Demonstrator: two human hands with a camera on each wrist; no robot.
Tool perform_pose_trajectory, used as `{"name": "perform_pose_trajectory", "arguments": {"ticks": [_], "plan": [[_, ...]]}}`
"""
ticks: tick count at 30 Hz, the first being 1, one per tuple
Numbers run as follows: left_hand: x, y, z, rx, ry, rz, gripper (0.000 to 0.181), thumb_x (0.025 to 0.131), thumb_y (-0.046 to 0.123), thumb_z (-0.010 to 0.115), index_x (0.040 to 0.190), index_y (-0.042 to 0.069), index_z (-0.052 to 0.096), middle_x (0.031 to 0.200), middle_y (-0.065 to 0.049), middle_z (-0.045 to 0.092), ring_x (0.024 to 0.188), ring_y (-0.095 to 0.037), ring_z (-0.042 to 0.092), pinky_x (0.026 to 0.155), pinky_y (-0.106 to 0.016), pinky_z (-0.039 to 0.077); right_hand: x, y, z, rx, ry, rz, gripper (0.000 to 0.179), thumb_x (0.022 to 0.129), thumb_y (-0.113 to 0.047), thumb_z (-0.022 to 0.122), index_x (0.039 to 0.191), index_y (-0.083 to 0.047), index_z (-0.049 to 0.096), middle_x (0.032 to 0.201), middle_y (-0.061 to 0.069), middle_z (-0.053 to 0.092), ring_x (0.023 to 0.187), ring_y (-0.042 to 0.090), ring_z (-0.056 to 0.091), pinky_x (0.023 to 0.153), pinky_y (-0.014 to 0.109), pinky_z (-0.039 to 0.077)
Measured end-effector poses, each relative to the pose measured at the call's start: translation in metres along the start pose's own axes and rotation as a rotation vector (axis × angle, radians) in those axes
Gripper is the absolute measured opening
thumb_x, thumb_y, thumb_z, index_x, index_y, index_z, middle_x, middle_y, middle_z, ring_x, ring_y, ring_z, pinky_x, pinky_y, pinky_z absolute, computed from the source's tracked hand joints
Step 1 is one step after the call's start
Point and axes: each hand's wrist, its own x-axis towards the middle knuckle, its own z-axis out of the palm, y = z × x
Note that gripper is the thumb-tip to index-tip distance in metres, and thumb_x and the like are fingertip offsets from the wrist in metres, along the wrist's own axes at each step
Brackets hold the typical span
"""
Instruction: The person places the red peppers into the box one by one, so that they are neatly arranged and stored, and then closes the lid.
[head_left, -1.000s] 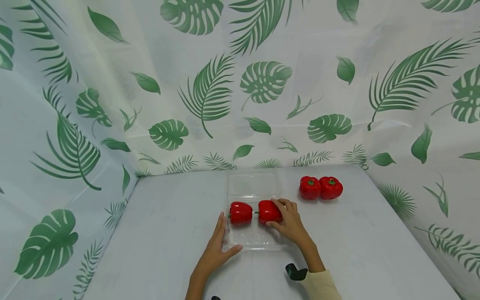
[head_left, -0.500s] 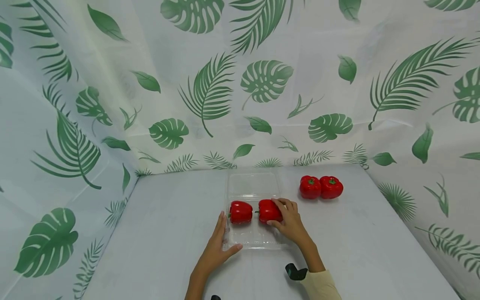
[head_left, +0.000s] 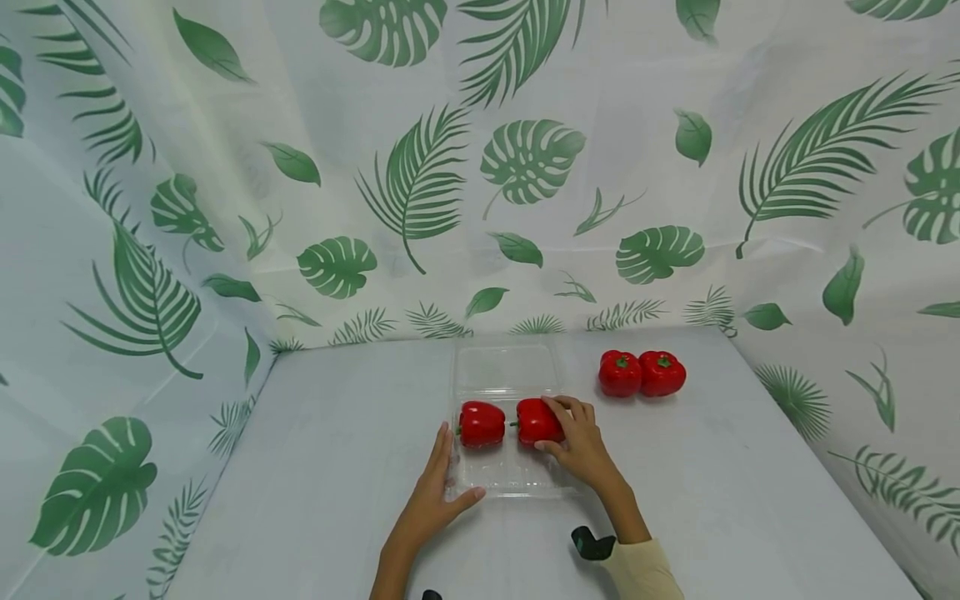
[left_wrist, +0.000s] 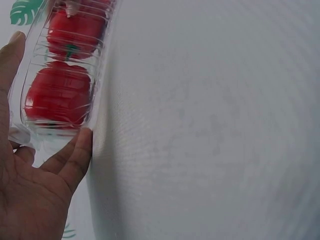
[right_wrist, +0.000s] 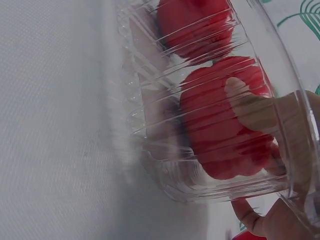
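Note:
A clear plastic clamshell box (head_left: 498, 479) lies with its lid (head_left: 506, 367) folded back. Two red bell peppers lie on their sides in its base, stems to the left. My right hand (head_left: 585, 446) grips the right bell pepper (head_left: 536, 421), thumb on its near side and fingers over its far end; the right wrist view shows the thumb (right_wrist: 245, 102) through the clear wall. Along the box's left edge rests my left hand (head_left: 427, 504), fingers straight and thumb spread at the front corner, beside the left bell pepper (head_left: 482, 424). Its fingertips (left_wrist: 84, 137) touch the box's end.
Two more red bell peppers stand side by side at the back right, a left one (head_left: 620, 375) and a right one (head_left: 662, 374), stems up. A white table (head_left: 337, 433) carries everything. A leaf-printed curtain (head_left: 420, 308) closes off the back and sides.

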Motion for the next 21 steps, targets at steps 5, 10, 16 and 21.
{"name": "perform_pose_trajectory", "arguments": {"ticks": [5,10,16,21], "plan": [[0.0008,0.0001,0.0,0.001,-0.001,0.004,0.106,0.08,0.05,0.075,0.158,0.02,0.01,0.165,0.011,0.003,0.152,-0.024,0.015,0.116,-0.053,0.028,0.0002,0.0002,-0.0011,-0.005,-0.002,0.0,0.084,0.075,-0.019,0.085,0.147,-0.014,0.042,0.142,0.017,0.043,0.131,0.036,0.033,0.101,0.061,0.046],[0.0006,0.0007,-0.0002,0.008,-0.003,-0.003,0.106,0.08,0.051,0.075,0.158,0.02,0.01,0.165,0.011,0.003,0.152,-0.024,0.015,0.116,-0.053,0.029,-0.0001,0.0013,0.0004,-0.008,0.005,-0.014,0.085,0.074,-0.019,0.085,0.147,-0.013,0.042,0.142,0.016,0.043,0.13,0.034,0.033,0.102,0.058,0.047],[0.0017,0.0019,-0.0013,0.007,0.0,-0.013,0.105,0.08,0.051,0.075,0.158,0.021,0.011,0.165,0.011,0.003,0.152,-0.024,0.016,0.115,-0.054,0.029,0.0012,0.0005,0.001,0.012,0.024,-0.014,0.085,0.073,-0.017,0.086,0.146,-0.012,0.043,0.141,0.017,0.044,0.129,0.034,0.035,0.101,0.058,0.049],[0.0012,0.0003,0.0003,0.012,-0.004,-0.019,0.105,0.08,0.052,0.074,0.158,0.022,0.01,0.165,0.013,0.002,0.151,-0.024,0.017,0.114,-0.054,0.031,0.0002,0.0013,0.0014,0.013,0.014,-0.007,0.088,0.071,-0.015,0.086,0.147,-0.013,0.041,0.142,0.017,0.044,0.13,0.035,0.035,0.1,0.058,0.049]]}}
